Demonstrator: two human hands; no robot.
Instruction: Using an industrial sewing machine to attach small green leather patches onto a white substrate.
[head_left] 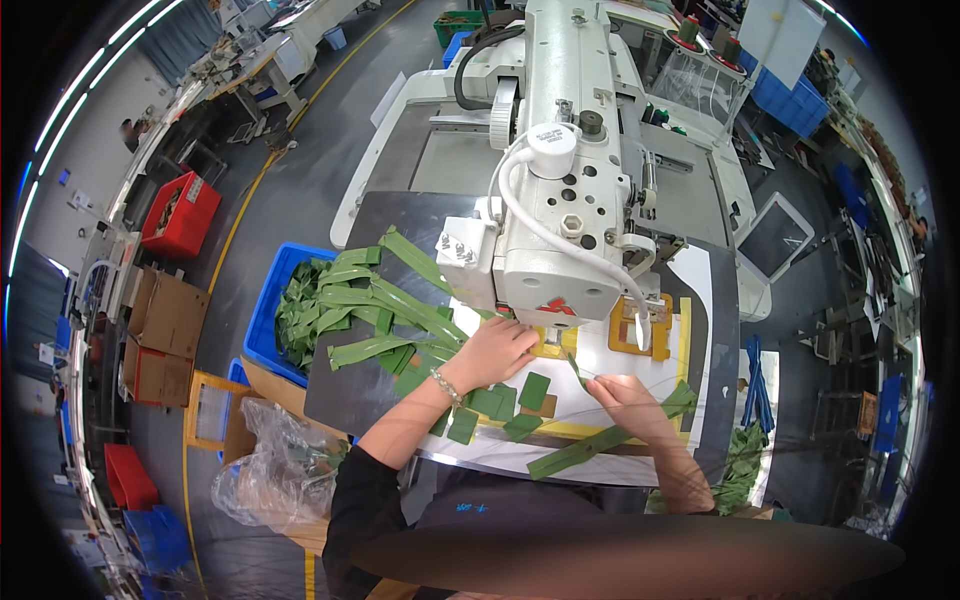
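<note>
My left hand lies at the left of the yellow plate under the white sewing machine's head, fingers bent together; what they hold is hidden. My right hand pinches a narrow green strip at the plate's lower right. Several green fabric squares lie on the white sheet below my hands. A long green strap slants beneath my right hand. More green straps are heaped to my left. An orange-yellow frame sits right of the machine head.
A blue bin of green straps stands left of the work plate. Plastic bags, cartons and a red bin are further left. At right are a screen, blue straps and piled green pieces.
</note>
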